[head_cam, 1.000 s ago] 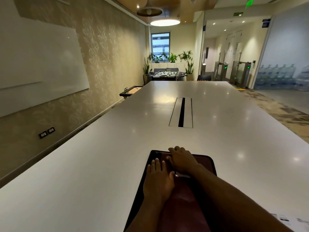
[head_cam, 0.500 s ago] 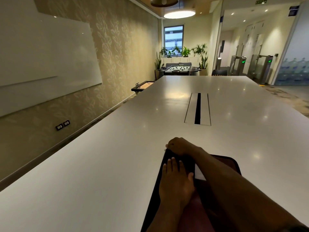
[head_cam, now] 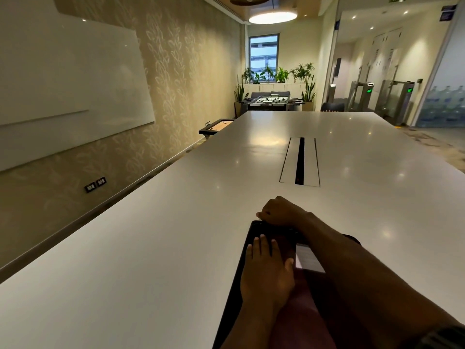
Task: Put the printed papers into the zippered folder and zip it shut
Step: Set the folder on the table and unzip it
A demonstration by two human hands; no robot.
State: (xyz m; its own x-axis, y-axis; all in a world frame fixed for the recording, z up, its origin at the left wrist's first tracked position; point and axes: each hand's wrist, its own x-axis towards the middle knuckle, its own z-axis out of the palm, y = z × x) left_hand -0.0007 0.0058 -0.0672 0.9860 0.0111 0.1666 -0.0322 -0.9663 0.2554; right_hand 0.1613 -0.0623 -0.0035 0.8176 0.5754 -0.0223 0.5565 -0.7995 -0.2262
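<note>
Fingers point(head_cam: 263, 244) of the left hand point(head_cam: 266, 275) lie flat and close together, pressing down on the dark cover of the zippered folder point(head_cam: 247, 248), which lies on the near part of the long white surface point(head_cam: 176, 222). The right hand point(head_cam: 279, 211) crosses over the left forearm to the folder's far left corner; its fingers curl inward as if pinching something small at the edge, probably the zipper pull, though the pull itself is hidden under the hand. A strip of the printed papers point(head_cam: 308, 258) shows pale between the two arms, so the folder looks only partly closed there.

Judging from this, the step in hand is running the zipper around the far corner. To do it well, the flat hand should hold the cover square so both zipper edges meet. The pulling hand should follow the curve of the corner slowly rather than tugging straight. The exposed sheet edge should be tucked inside first, or it may catch in the teeth.
</note>
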